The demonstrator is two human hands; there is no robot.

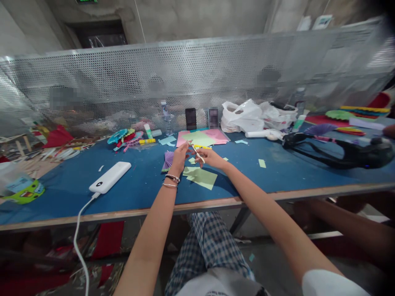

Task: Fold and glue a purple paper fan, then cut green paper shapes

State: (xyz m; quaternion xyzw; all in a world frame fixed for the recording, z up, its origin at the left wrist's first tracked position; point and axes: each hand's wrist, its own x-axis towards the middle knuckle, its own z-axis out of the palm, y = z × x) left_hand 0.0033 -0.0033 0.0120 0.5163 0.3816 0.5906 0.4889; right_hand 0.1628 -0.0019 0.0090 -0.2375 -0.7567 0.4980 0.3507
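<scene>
My right hand (pixel 211 158) is closed around the handles of a pair of scissors (pixel 200 157), whose blades point up and left toward my other hand. My left hand (pixel 180 156) pinches at the blade end; whatever sits in its fingers is too small to make out. Below both hands lie green paper pieces (pixel 205 176) on the blue tabletop. A purple pleated paper fan (pixel 167 161) rests beside my left wrist. Just beyond my hands are pink sheets (pixel 218 136) with a light green sheet (pixel 197 137) on top, and a yellow glue stick (pixel 202 147).
A white power bank (pixel 110 177) with a cable lies at left. Toward the back stand a water bottle (pixel 168 119), a phone (pixel 191 119) and white plastic bags (pixel 243 117). A black strapped headset (pixel 339 150) lies at right. A perforated metal screen (pixel 200 65) borders the table.
</scene>
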